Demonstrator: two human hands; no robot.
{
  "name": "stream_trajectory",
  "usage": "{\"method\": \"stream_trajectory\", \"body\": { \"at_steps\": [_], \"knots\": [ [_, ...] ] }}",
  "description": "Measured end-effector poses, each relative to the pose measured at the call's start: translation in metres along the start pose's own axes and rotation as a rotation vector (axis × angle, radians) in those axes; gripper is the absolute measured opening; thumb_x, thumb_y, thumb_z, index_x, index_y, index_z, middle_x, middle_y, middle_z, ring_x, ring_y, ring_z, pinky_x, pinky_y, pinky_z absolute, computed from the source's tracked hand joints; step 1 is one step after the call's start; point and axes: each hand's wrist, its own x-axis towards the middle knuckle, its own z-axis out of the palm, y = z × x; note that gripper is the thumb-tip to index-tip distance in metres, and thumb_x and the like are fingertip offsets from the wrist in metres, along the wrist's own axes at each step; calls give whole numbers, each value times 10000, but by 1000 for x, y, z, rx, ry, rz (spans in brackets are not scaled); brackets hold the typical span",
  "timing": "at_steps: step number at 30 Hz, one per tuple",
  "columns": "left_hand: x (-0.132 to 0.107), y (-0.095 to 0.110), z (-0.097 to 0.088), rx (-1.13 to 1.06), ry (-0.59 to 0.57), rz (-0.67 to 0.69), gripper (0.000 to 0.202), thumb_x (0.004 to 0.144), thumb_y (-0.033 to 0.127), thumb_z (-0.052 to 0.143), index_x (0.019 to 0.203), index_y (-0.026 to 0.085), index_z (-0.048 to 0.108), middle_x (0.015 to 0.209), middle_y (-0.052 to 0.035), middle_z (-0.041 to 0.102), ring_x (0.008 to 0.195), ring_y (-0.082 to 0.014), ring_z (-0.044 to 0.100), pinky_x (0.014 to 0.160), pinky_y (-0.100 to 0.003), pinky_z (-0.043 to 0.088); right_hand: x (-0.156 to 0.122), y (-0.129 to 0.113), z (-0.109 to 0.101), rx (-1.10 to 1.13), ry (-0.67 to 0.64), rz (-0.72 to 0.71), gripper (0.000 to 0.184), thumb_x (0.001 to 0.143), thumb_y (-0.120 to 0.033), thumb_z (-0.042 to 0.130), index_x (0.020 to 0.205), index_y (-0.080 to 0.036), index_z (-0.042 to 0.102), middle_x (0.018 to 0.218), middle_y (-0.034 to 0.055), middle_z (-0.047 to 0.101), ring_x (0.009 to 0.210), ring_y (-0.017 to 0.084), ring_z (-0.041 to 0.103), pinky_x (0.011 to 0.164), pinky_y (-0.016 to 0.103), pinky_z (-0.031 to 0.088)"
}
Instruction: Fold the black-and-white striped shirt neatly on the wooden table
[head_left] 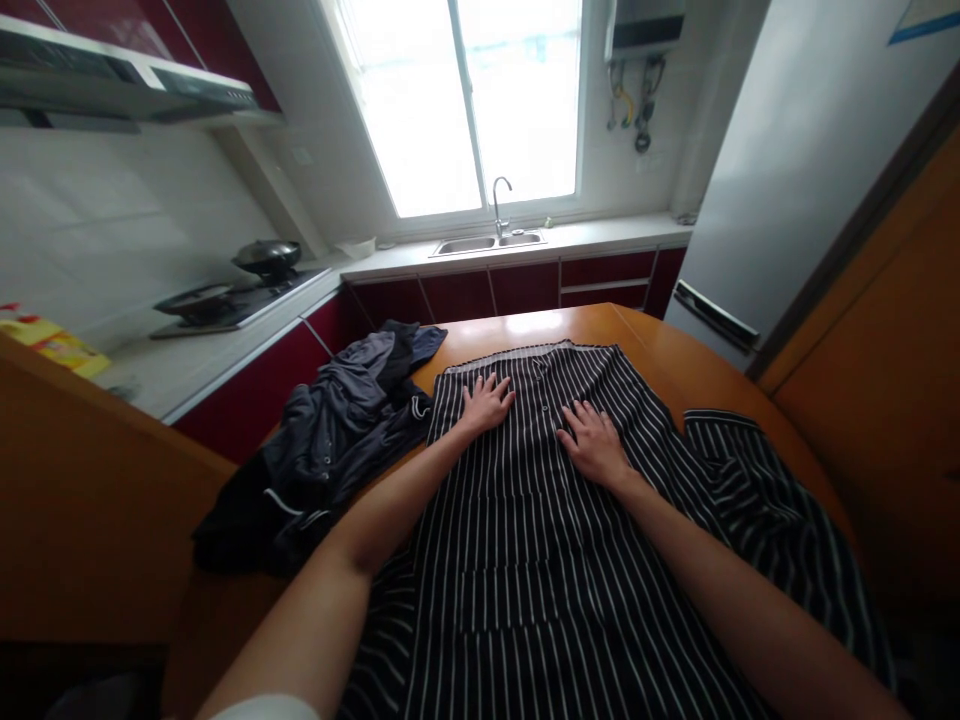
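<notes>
Striped shirt (517,540) spread across middle of table (679,365). Left grip (489,402), right grip (596,445) flat on cloth, fingers spread, pinching nothing. Probably light, soft, limp, easily creased, hardly fragile; best held by corners nearest table's far edge.

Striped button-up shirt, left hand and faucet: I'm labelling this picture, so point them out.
Striped button-up shirt (529,520), head view: torso front.
Left hand (488,404), head view: its back.
Faucet (496,208), head view: upright neck.
</notes>
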Motion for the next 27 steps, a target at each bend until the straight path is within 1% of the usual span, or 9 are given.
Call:
{"method": "stream_trajectory", "body": {
  "at_steps": [7,12,14,17,19,20,22,25,27],
  "knots": [
    [7,-20,-13,29,20,-65,580,976,577,406,1493,323,476,1636,-81,311,1524,-388,170,1181,-658,48,-4,-3,1,-92,6,147,649,1011,-513,371,1520,-115,431,1629,197,284,1519,332,202,1208,528,119],
    [18,-17,-14,-31,37,-8,559,947,525,511,1450,281,538,1606,-105,368,1509,-394,214,1181,-662,68,0,3,3,-87,-5,159,639,1009,-524,358,1521,-149,432,1624,169,310,1517,313,215,1205,526,136],
    [21,-14,-21,-67,61,31,492,944,446,532,1394,257,595,1544,-106,467,1468,-359,326,1199,-595,160,5,13,-2,-66,-19,154,625,1017,-506,338,1520,-147,430,1620,171,320,1516,299,225,1202,509,163],
    [14,-22,-46,-89,130,60,429,958,259,452,1349,222,625,1434,-90,577,1354,-250,489,1181,-416,305,12,38,-16,-60,8,188,586,1028,-428,313,1513,-122,432,1617,188,318,1515,295,234,1190,498,211],
    [-4,-41,-67,-87,203,39,457,940,158,398,1331,196,631,1393,-107,595,1304,-224,525,1162,-366,330,14,57,-26,-81,45,226,572,1026,-401,312,1506,-117,438,1614,193,323,1512,303,243,1185,504,226],
    [-17,-53,-76,-68,235,19,458,930,140,396,1313,192,641,1382,-118,594,1298,-232,526,1165,-380,325,14,66,-28,-93,58,240,572,1025,-400,313,1505,-114,439,1611,195,329,1509,308,249,1183,506,231],
    [-47,-84,-88,17,263,-26,403,926,182,459,1267,232,668,1367,-115,596,1309,-270,506,1179,-462,295,12,79,-29,-115,67,245,576,1026,-406,315,1501,-103,440,1604,205,338,1505,313,258,1180,500,238],
    [-90,-129,-92,169,189,-114,385,931,357,559,1306,329,640,1439,-95,543,1383,-347,417,1153,-653,228,7,87,-22,-145,50,213,570,1029,-407,317,1488,-98,456,1596,206,353,1507,307,250,1187,492,220],
    [-108,-153,-90,214,147,-165,412,956,394,527,1357,336,601,1462,-105,524,1393,-348,412,1138,-673,239,4,87,-18,-159,41,210,565,1029,-413,319,1479,-108,469,1590,194,370,1506,299,255,1191,486,208]
  ]
}}
